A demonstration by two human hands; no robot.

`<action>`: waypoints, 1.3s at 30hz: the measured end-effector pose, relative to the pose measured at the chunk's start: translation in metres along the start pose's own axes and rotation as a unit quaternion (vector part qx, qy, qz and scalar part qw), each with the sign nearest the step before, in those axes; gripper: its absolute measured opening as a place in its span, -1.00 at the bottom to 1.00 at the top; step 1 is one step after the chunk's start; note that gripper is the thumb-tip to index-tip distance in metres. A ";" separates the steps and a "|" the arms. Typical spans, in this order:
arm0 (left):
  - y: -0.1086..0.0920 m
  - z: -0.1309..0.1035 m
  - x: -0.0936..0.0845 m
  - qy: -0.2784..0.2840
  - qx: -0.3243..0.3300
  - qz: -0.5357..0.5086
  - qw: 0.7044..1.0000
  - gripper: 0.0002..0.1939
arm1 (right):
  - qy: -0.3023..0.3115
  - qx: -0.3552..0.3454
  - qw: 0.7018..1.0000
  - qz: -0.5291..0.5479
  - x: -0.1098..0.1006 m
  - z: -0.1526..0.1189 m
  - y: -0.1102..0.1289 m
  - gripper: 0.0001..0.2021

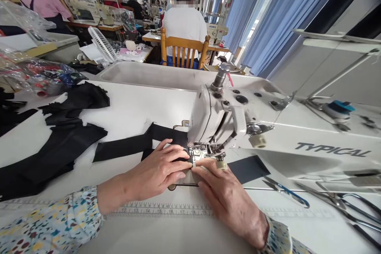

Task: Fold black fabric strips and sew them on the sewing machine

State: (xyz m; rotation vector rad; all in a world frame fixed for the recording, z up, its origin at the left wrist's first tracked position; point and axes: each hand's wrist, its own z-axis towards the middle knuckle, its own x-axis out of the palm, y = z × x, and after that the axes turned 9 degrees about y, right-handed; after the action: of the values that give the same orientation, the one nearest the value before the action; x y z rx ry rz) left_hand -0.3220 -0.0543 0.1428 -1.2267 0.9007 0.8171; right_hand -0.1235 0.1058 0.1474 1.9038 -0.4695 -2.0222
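A white sewing machine [214, 115] stands over a black fabric strip [169, 134]. Just left of its presser foot, my left hand [162, 166] lies with outstretched fingers on the black cloth. On the foot's right side, my right hand [223, 192] rests with long, extended fingers, their tips touching the work beside the foot and partly hidden by the machine head. Another black strip [123, 147] extends left from the work. A dark rectangular fabric piece [248, 168] lies right of my right hand. The cloth edge under the foot is hidden.
Blue-handled thread snips [287, 191] and large scissors [339, 202] lie at right. A ruler [160, 211] runs along the front. Black fabric pieces [56, 151] and a plastic bag [41, 73] occupy the left. A seated person [184, 24] faces away ahead.
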 end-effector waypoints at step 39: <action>0.018 0.008 0.000 -0.017 0.007 0.080 0.997 -0.68 | -0.015 0.016 1.000 0.004 -0.003 0.014 -0.006 -0.69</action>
State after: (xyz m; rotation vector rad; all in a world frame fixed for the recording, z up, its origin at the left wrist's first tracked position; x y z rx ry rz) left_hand -0.3368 -0.0436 0.1357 -1.1352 0.9845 0.9538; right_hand -0.1371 0.1133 0.1484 1.8897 -0.5183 -2.0531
